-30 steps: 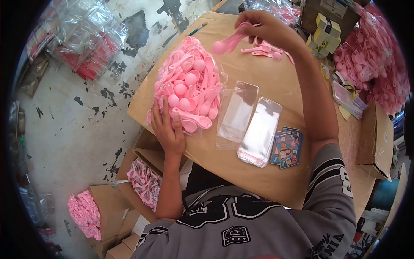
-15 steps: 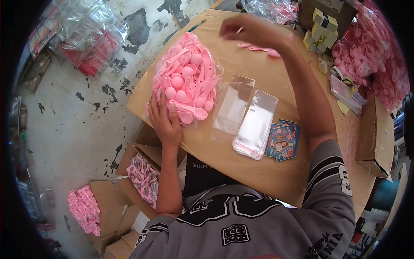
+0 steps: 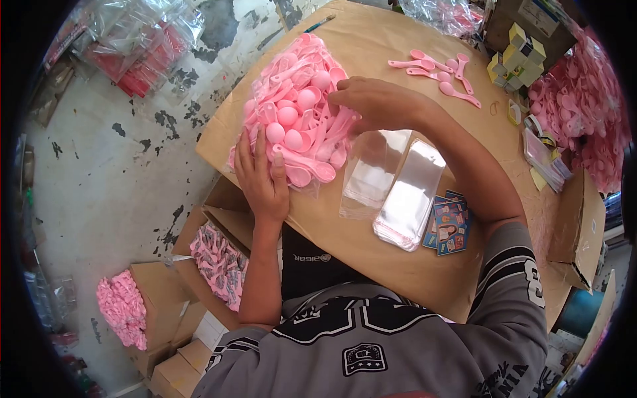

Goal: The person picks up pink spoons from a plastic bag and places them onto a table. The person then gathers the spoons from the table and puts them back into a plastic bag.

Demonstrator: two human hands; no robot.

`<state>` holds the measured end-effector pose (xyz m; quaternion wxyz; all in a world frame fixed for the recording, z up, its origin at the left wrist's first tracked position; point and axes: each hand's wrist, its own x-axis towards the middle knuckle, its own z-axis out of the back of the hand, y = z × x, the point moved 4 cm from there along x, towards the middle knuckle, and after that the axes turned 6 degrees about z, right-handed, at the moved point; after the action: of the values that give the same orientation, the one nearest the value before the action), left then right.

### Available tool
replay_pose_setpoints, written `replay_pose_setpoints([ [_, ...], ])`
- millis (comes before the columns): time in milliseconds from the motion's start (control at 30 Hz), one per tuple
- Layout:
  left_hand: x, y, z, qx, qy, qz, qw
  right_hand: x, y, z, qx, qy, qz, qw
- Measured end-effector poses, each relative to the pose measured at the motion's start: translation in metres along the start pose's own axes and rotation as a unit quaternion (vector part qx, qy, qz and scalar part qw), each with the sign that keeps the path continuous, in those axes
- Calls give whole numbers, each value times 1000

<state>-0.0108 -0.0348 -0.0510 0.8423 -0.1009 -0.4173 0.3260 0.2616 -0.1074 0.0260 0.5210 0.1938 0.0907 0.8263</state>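
A clear plastic bag heaped with pink measuring spoons point(image 3: 287, 116) lies at the left of the paper-covered table point(image 3: 318, 229). My left hand point(image 3: 263, 182) rests along its near left side, fingers stretched out and thumb apart. At the heap's right edge, my right hand point(image 3: 378, 104) has its fingers bent round some spoons; the fingertips are partly hidden. Just below that hand lie loose clear plastic sleeves point(image 3: 371, 172) and a thicker stack of clear sleeves point(image 3: 409, 196). Beside the stack are blue printed cards point(image 3: 451, 225). Several loose pink spoons point(image 3: 458, 96) lie farther back.
Small yellow boxes point(image 3: 514, 56) stand at the back right, near a large mass of pink spoons point(image 3: 577, 113). A cardboard box point(image 3: 577, 225) sits on the right. Left below the table are cartons with packed pink items point(image 3: 219, 265). A pen point(image 3: 320, 24) lies at the far edge.
My right hand has come down from the far part of the table to the spoon heap. More loose spoons now show where it was. My left hand stays on the bag.
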Motion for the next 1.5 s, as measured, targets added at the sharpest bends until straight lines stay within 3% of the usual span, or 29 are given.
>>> replay_pose_setpoints([
  [267, -1, 0, 1, 16, 10, 6, 1000, -1, -1, 9, 101, 33, -70, 992],
  [500, -1, 1, 0, 10, 2, 1, 1000, 4, -2, 26, 146, 1, -39, 988],
  [667, -2, 1, 1, 17, 3, 8, 1000, -32, -18, 98, 32, -57, -132, 989],
  [700, -1, 2, 0, 18, 4, 8, 1000, -46, -24, 105, 119, -71, -243, 960],
  [800, -2, 3, -1, 17, 4, 11, 1000, -79, -63, 127, 7, -39, -278, 960],
  [900, -1, 0, 2, 15, 9, 13, 1000, -96, -91, 126, -187, -6, -339, 922],
  [1000, -1, 1, 1, 12, 7, 17, 1000, -77, -69, 104, -291, -152, -219, 919],
  [1067, -1, 1, 2, 12, 5, 15, 1000, -35, -38, 85, -133, -177, -132, 966],
  [1167, -1, 2, 1, 11, 8, 15, 1000, 6, 6, 38, 16, -119, -9, 993],
  [1200, -2, 3, 1, 11, 8, 16, 1000, 12, 16, 24, 115, -35, -103, 987],
  [1267, -3, 2, 1, 1, 5, 18, 1000, 12, 16, -10, 12, -74, -15, 997],
  [1500, -2, 2, 2, -20, -5, 20, 1000, 14, 29, 3, 119, 10, -82, 989],
])
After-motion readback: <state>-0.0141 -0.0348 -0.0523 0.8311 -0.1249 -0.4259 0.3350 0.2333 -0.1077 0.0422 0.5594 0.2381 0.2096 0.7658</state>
